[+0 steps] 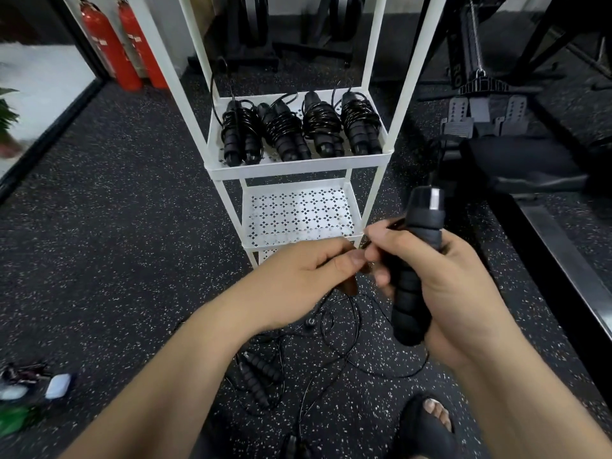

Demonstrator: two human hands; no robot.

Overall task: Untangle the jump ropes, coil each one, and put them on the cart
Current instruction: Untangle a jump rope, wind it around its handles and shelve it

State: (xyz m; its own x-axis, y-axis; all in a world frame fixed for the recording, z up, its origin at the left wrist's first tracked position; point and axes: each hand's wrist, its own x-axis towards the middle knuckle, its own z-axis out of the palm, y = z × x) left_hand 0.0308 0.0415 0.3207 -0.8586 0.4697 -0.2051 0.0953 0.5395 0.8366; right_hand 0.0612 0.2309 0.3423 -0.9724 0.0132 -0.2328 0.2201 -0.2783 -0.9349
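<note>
With the right hand (457, 293) in a closed grip round the jump rope's foam handle (415, 270) and the left hand (298, 279) pinching its thin cord (357, 319), I'd wind snug, even turns, feeding slack up off the floor (132, 226) before the cart (298, 167).

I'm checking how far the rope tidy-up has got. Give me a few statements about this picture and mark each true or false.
1. Four coiled ropes lie on a cart shelf. True.
2. The right hand grips a foam handle. True.
3. No rope is left on the floor. False: loose cord and spare handles lie tangled there.
4. The left hand lies flat on the cart. False: it pinches the cord beside the right hand.
5. The fire extinguishers are blue. False: they are red.
</note>
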